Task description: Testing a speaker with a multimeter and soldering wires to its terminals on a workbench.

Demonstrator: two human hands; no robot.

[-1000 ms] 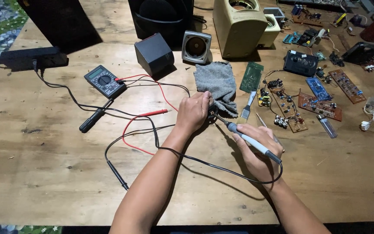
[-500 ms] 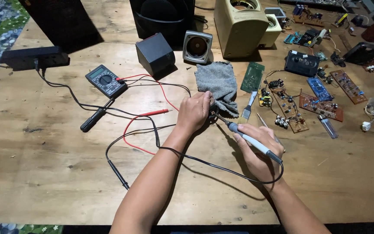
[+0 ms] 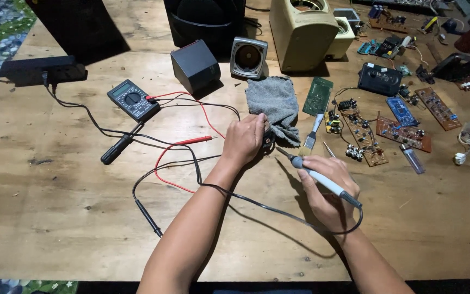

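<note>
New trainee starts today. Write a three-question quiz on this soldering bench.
1. True or false: the right hand holds the soldering iron.
2. The grey cloth lies: A) beside the left hand, B) under the multimeter, C) off the table.
3. What colour is the probe lying loose left of the left hand?

Key: 1 true. 2 A. 3 red.

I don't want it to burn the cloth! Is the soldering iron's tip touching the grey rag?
Apart. The head view shows bare wooden table between the soldering iron's tip and the crumpled grey rag.
</note>
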